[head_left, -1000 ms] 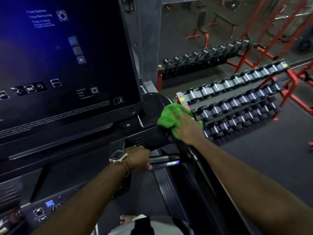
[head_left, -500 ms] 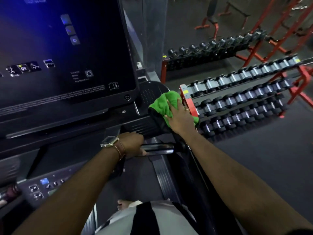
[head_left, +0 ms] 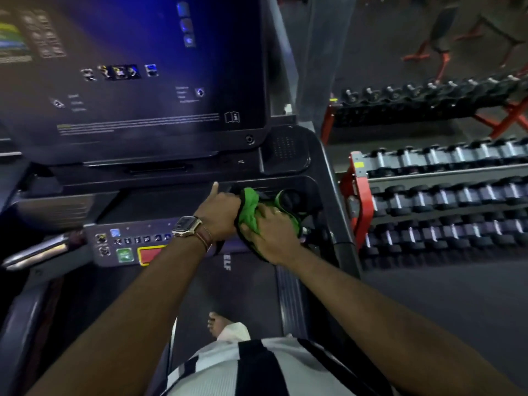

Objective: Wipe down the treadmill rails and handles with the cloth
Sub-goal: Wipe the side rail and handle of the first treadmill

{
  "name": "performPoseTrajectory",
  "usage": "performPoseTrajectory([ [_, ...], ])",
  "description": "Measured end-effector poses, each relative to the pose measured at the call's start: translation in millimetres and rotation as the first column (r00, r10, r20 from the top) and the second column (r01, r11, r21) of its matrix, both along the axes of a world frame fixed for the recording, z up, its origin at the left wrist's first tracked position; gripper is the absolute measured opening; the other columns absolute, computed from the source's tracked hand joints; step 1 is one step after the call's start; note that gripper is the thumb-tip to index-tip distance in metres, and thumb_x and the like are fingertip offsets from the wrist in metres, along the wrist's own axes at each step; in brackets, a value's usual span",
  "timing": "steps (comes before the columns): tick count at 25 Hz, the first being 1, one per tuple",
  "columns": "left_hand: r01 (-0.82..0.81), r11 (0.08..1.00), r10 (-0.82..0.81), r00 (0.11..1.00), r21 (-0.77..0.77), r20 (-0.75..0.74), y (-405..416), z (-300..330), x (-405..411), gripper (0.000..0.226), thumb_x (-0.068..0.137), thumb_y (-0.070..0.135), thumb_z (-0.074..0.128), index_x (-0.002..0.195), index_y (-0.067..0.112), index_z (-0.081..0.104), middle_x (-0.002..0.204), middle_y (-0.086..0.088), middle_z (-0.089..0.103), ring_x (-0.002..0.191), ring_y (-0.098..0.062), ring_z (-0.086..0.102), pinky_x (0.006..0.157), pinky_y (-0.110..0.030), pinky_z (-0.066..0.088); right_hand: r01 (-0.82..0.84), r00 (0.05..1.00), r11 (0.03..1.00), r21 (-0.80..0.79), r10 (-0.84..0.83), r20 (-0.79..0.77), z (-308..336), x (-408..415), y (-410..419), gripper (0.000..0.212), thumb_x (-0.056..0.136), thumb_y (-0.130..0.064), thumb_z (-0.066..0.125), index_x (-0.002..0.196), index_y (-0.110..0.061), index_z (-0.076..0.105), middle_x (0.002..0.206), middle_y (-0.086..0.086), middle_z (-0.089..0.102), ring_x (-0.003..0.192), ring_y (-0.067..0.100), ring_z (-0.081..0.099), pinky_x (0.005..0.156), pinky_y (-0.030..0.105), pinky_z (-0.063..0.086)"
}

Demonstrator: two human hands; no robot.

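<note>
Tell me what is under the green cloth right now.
The green cloth is bunched over a dark treadmill handle below the console, with the right hand gripping it. Only the handle's rounded end shows; the part beneath the cloth is hidden. The left hand touches the cloth's edge.

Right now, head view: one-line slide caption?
Right hand presses green cloth onto treadmill handle; left hand grips beside it.

We're in a gym, no question. A treadmill console (head_left: 137, 81) glows blue up front, its control panel (head_left: 128, 244) carrying a red stop button (head_left: 151, 254), and the belt (head_left: 237, 290) runs below. Off to the right, a red-framed rack (head_left: 357, 201) holds rows of dumbbells (head_left: 445, 195), with a second row (head_left: 423, 92) behind it and a weight bench (head_left: 440, 32) on the dark floor (head_left: 443, 295).
</note>
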State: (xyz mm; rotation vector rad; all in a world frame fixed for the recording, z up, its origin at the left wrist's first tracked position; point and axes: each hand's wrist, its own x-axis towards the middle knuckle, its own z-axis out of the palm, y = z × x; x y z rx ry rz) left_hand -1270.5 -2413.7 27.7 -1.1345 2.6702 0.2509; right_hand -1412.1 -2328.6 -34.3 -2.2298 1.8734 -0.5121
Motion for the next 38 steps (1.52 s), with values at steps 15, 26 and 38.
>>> performPoseTrajectory([
  [15,-0.034,0.995,0.051,0.984,-0.095,0.173,37,-22,4,0.072,0.089,0.012,0.049,0.155,0.021,0.021,0.159,-0.005,0.027,0.148,-0.022,0.02,0.119,-0.053,-0.005,-0.161,0.892,0.97,0.181,0.222,-0.393,-9,-77,42,0.042,0.096,-0.021,0.041,0.129,-0.032,0.063,0.161,-0.001,0.027,0.121,0.039,0.053,0.095,0.048,0.05],
  [26,-0.127,0.818,0.564,0.37,0.562,-0.738,106,-34,41,0.084,0.068,0.025,0.08,0.143,0.01,0.045,0.139,-0.004,0.056,0.129,-0.017,0.053,0.108,-0.037,0.043,0.042,0.853,0.928,0.37,-0.226,0.47,85,-4,42,0.046,0.074,-0.018,0.078,0.111,-0.045,0.071,0.112,-0.009,0.073,0.105,0.012,0.066,0.097,0.033,0.052],
  [38,-0.055,0.36,0.858,-0.373,0.931,-0.354,196,-36,192,0.043,0.082,-0.016,0.059,0.116,0.009,0.066,0.112,-0.019,0.07,0.1,-0.03,0.064,0.089,-0.039,0.053,-0.558,-0.049,0.649,0.517,-0.648,0.76,60,161,109,0.044,0.073,-0.035,0.081,0.105,-0.006,0.075,0.109,0.018,0.072,0.092,0.028,0.071,0.079,0.035,0.059],
])
